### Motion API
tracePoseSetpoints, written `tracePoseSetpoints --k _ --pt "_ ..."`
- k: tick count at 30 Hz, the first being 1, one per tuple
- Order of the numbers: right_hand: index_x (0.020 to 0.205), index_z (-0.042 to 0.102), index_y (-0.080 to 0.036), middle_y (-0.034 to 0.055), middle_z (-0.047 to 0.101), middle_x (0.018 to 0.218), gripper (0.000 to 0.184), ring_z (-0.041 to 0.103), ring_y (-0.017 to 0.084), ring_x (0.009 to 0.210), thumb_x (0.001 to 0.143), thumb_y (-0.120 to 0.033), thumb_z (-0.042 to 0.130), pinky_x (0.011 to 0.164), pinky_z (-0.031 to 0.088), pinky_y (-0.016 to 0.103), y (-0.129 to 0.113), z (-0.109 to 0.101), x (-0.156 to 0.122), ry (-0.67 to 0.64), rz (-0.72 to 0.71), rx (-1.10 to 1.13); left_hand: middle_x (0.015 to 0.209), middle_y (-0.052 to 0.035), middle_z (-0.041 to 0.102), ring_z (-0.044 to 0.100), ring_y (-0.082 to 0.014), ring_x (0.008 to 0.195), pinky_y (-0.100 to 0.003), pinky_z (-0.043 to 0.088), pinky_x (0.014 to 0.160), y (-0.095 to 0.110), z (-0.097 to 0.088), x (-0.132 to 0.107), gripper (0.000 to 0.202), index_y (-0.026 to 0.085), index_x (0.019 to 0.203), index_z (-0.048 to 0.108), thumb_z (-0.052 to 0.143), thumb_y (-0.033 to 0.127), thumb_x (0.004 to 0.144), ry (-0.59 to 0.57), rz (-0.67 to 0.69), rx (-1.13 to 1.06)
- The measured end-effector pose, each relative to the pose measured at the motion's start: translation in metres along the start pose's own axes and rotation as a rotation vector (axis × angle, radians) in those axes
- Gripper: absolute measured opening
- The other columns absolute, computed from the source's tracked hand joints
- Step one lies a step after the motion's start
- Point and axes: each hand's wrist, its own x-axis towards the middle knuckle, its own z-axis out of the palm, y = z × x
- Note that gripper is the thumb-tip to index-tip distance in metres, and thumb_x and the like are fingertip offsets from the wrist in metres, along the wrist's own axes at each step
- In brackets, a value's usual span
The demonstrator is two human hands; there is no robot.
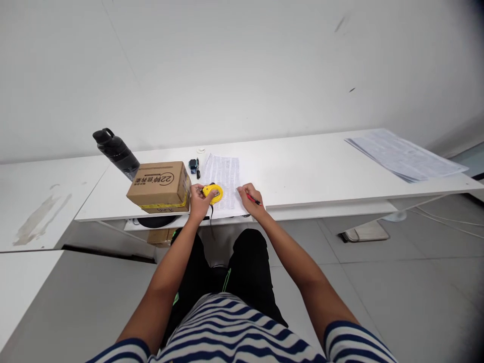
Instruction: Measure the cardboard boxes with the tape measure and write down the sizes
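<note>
My left hand [200,200] is closed around a yellow tape measure [218,193], whose dark wrist strap hangs over the table's front edge. In my right hand [251,198] is a red and black pen [254,199], its tip end near the right side of a printed sheet [228,174]. The sheet lies flat on the white table under the tape measure. Just left of my left hand stands a brown cardboard box [161,184] with printed characters and yellow tape along its lower side.
Behind the box is a black bottle [116,152]. A small dark blue device [194,166] lies beyond the tape measure. More printed sheets [401,154] are spread at the table's right end. A shelf [325,212] runs below the tabletop, with a wall behind the table.
</note>
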Motion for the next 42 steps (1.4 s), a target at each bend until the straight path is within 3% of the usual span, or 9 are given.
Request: tracePoseSetpoints --k 2,4,8,13,16,25,29,34,42 --pt "0.106 0.060 -0.021 -0.0008 0.063 0.073 0.040 0.059 0.017 0.070 0.092 -0.056 0.047 0.067 0.044 0.028 0.0025 0.0014 -0.0001 -0.079 0.005 0.080 0.100 -0.0032 0.064 0.068 -0.0144 0.088 -0.030 0.056 0.079 -0.0005 0.0003 -0.0004 0.057 0.024 0.098 0.037 0.081 0.041 0.065 -0.001 0.022 -0.009" --pt "0.108 0.062 -0.020 0.0024 0.068 0.084 0.041 0.063 0.018 0.078 0.088 -0.056 0.053 0.071 0.046 0.029 0.0046 -0.0002 0.0011 -0.133 0.007 0.145 0.101 -0.0046 0.065 0.068 -0.0150 0.090 -0.032 0.056 0.082 -0.0009 0.0009 -0.0009 0.058 0.023 0.097 0.037 0.082 0.040 0.064 0.012 0.027 -0.026" --pt "0.074 0.062 -0.021 0.0014 0.064 0.069 0.037 0.059 0.017 0.070 0.087 -0.054 0.051 0.068 0.045 0.029 0.0033 -0.0048 0.0000 -0.114 0.060 0.084 0.107 -0.0082 0.066 0.069 -0.0171 0.095 -0.036 0.056 0.086 -0.0013 0.0027 -0.0014 0.060 0.023 0.096 0.038 0.084 0.040 0.062 0.038 0.021 -0.051" --pt "0.054 0.038 -0.023 -0.0032 0.043 0.054 0.047 0.045 0.014 0.057 0.086 -0.055 0.049 0.058 0.035 0.028 0.0005 -0.0015 -0.0053 -0.117 0.048 -0.087 0.108 -0.0091 0.067 0.069 -0.0180 0.098 -0.037 0.056 0.088 -0.0025 0.0028 -0.0019 0.058 0.022 0.097 0.041 0.084 0.042 0.064 0.033 0.050 -0.038" --pt "0.053 0.032 -0.023 -0.0043 0.035 0.052 0.046 0.039 0.012 0.056 0.086 -0.052 0.048 0.057 0.031 0.028 0.0017 0.0008 -0.0052 -0.102 0.048 -0.108 0.109 -0.0097 0.067 0.070 -0.0186 0.098 -0.038 0.057 0.088 -0.0029 0.0023 -0.0026 0.058 0.021 0.097 0.041 0.085 0.042 0.064 0.033 0.040 -0.026" --pt "0.053 0.030 -0.024 -0.0052 0.028 0.053 0.045 0.032 0.012 0.054 0.083 -0.050 0.051 0.054 0.029 0.028 0.0044 -0.0014 -0.0020 -0.158 0.065 -0.019 0.106 -0.0087 0.066 0.069 -0.0180 0.096 -0.037 0.056 0.089 -0.0034 0.0012 -0.0039 0.057 0.022 0.098 0.040 0.084 0.039 0.066 0.028 0.020 -0.024" --pt "0.054 0.032 -0.024 -0.0046 0.030 0.053 0.045 0.034 0.012 0.055 0.084 -0.052 0.051 0.054 0.030 0.028 0.0061 -0.0013 -0.0018 -0.170 0.063 -0.012 0.106 -0.0080 0.066 0.069 -0.0176 0.096 -0.037 0.056 0.089 -0.0048 0.0016 -0.0038 0.055 0.022 0.099 0.041 0.083 0.038 0.067 0.032 0.031 0.003" --pt "0.053 0.029 -0.024 -0.0050 0.029 0.052 0.044 0.033 0.012 0.054 0.084 -0.048 0.049 0.056 0.030 0.028 0.0062 -0.0002 -0.0024 -0.096 0.061 -0.067 0.107 -0.0081 0.066 0.069 -0.0180 0.096 -0.038 0.056 0.088 -0.0062 0.0021 -0.0038 0.054 0.022 0.099 0.040 0.082 0.037 0.068 0.033 0.027 -0.013" --pt "0.053 0.027 -0.024 -0.0051 0.027 0.052 0.044 0.031 0.012 0.054 0.082 -0.047 0.050 0.054 0.028 0.028 0.0034 -0.0022 -0.0007 -0.144 0.059 -0.031 0.108 -0.0088 0.066 0.069 -0.0180 0.097 -0.038 0.056 0.089 -0.0073 0.0012 -0.0051 0.052 0.022 0.100 0.041 0.081 0.035 0.070 0.026 0.033 -0.008"
